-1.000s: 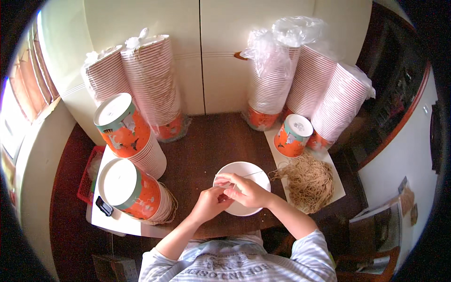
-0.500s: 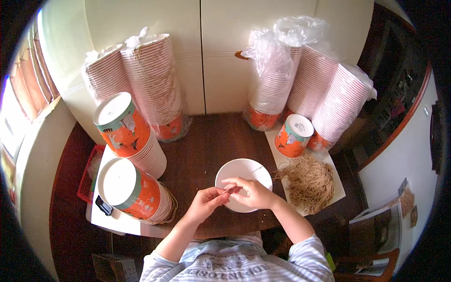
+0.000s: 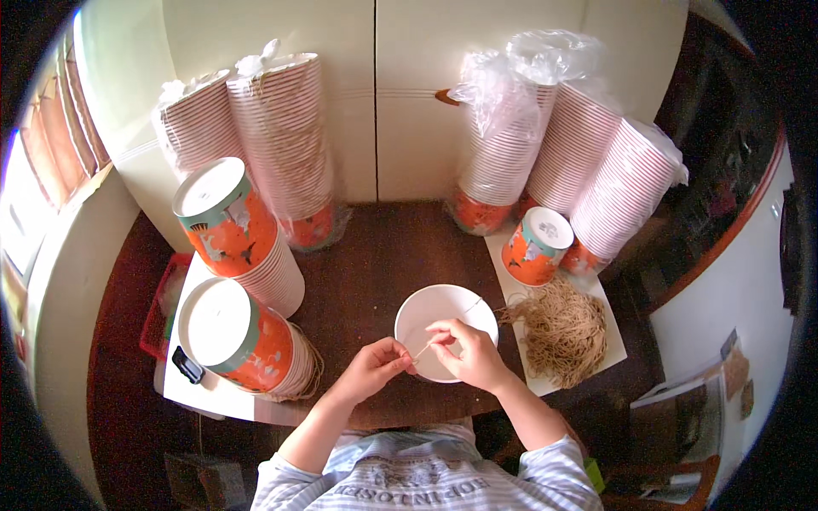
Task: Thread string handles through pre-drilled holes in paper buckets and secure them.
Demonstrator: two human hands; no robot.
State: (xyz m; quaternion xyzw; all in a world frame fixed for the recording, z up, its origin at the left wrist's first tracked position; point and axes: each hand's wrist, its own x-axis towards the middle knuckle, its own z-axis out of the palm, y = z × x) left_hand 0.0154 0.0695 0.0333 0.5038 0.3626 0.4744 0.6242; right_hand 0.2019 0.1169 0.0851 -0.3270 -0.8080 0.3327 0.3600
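Note:
Above an open white paper tub [image 3: 415,317], my left hand [image 3: 376,366] and my right hand [image 3: 470,356] are both closed in a pinch. A short length of tan twine [image 3: 422,350] stretches between their fingertips. The tub stands mouth up on the dark table near its front edge; my right hand covers part of its inside. A thin strand shows at the tub's far right rim, beside a loose heap of tan twine [image 3: 564,334].
Upturned stacks of orange and green paper tubs [image 3: 271,347] stand on the left, beside a small black object [image 3: 187,364] and red basket [image 3: 158,319]. Plastic-wrapped stacks [image 3: 626,183] line the back. A single upturned tub [image 3: 537,247] stands behind the twine heap on white board.
My hands have drawn slightly apart, my right hand shifting to the right, and the twine between them now shows. The whole view has shifted slightly.

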